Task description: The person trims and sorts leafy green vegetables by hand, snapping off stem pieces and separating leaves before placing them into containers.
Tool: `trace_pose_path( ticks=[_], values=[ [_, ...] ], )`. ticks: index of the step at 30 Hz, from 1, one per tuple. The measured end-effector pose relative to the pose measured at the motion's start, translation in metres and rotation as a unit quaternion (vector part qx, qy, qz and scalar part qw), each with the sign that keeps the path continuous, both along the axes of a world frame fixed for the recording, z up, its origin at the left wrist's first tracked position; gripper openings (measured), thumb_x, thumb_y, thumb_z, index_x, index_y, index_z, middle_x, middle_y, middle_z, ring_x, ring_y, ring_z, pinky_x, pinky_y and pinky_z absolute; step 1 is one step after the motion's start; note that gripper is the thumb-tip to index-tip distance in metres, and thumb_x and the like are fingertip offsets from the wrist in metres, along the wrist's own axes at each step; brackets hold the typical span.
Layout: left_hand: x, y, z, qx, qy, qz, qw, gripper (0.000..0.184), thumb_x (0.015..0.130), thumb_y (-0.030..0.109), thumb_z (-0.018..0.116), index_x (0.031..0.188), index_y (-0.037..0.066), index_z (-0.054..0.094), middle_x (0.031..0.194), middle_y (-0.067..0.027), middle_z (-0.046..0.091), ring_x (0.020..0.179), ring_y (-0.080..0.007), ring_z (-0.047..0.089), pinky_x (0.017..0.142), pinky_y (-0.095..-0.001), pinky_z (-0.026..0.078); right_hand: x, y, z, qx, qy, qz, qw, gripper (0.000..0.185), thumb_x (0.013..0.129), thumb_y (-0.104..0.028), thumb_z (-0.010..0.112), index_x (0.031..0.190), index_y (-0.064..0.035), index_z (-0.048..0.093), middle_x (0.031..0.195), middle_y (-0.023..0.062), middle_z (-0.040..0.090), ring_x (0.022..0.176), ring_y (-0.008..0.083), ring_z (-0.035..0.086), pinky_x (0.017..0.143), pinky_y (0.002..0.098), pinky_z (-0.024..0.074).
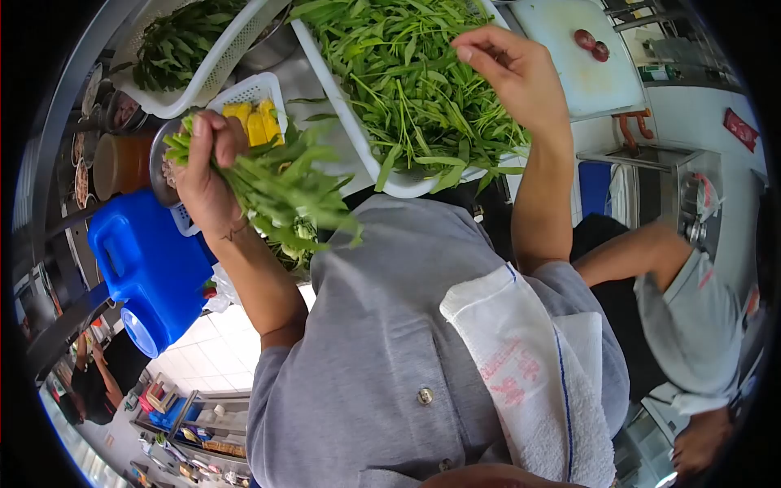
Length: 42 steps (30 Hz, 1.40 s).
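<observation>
A bunch of leafy green stems [285, 187] is gripped in my left hand [210, 167], its leaves hanging to the right and blurred by motion. Beneath my right hand [517, 77] lies a large white basket [350, 122] heaped with loose green leafy stalks [407, 89]. That hand hovers above the pile's right side, thumb and fingertips bent close together; whether something thin is between them is too small to tell. Behind my left hand is a small white basket [272, 84] holding yellow packets [259, 122].
Another white basket [203, 81] with darker greens stands upper left, above a blue jug [150, 260]. At upper right, two dark red round pieces [591, 45] rest on a white board [569, 85]. A co-worker's arm [639, 254] is close on the right; another person [106, 374] is lower left.
</observation>
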<state>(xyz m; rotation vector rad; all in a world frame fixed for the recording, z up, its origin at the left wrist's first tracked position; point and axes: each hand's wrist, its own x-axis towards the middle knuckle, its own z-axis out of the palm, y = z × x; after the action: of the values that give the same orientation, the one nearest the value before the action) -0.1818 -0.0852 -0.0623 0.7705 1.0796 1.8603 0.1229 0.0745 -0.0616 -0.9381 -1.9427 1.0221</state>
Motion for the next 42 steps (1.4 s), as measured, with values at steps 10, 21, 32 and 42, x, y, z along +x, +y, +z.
trace_pose_path(
  ticks=[10, 21, 32, 42],
  values=[
    [0.088, 0.022, -0.058, -0.399, 0.532, -0.009, 0.746, 0.046, 0.076, 0.039, 0.078, 0.094, -0.003, 0.070, 0.075, -0.0222, 0.068, 0.069, -0.0347, 0.068, 0.069, -0.0424, 0.052, -0.023, 0.010, -0.013, 0.030, -0.185, 0.148, 0.971, 0.016, 0.086, -0.015, 0.069, 0.093, -0.0008, 0.068, 0.072, 0.0116, 0.066, 0.056, 0.0200, 0.056, 0.055, 0.0325, 0.0433],
    [0.089, 0.005, -0.067, -0.425, 0.534, 0.082, 0.726, 0.036, 0.073, 0.029, 0.077, 0.088, -0.003, 0.069, 0.071, -0.0247, 0.066, 0.073, -0.0426, 0.066, 0.068, -0.0466, 0.052, 0.001, 0.024, -0.016, 0.013, -0.163, 0.226, 0.960, 0.012, 0.087, -0.014, 0.066, 0.091, -0.0025, 0.067, 0.080, 0.0155, 0.068, 0.070, 0.0352, 0.063, 0.064, 0.0413, 0.0480],
    [0.107, -0.015, -0.013, -0.379, 0.298, 0.235, 0.844, 0.021, 0.086, 0.018, 0.074, 0.096, -0.001, 0.074, 0.067, 0.0010, 0.061, 0.059, -0.0065, 0.051, 0.056, -0.0242, 0.040, 0.023, 0.047, -0.018, 0.008, -0.105, 0.187, 0.977, 0.013, 0.086, -0.011, 0.068, 0.096, -0.0025, 0.068, 0.079, 0.0126, 0.069, 0.065, 0.0249, 0.065, 0.059, 0.0339, 0.0482],
    [0.112, -0.012, 0.012, -0.292, 0.222, 0.202, 0.908, 0.021, 0.090, 0.015, 0.069, 0.096, -0.005, 0.072, 0.061, 0.0007, 0.052, 0.055, -0.0058, 0.044, 0.054, -0.0221, 0.030, -0.053, 0.017, -0.030, 0.268, -0.143, 0.281, 0.910, 0.016, 0.086, -0.007, 0.066, 0.102, -0.0060, 0.070, 0.090, 0.0076, 0.064, 0.084, 0.0256, 0.064, 0.072, 0.0363, 0.0517]
  ],
)
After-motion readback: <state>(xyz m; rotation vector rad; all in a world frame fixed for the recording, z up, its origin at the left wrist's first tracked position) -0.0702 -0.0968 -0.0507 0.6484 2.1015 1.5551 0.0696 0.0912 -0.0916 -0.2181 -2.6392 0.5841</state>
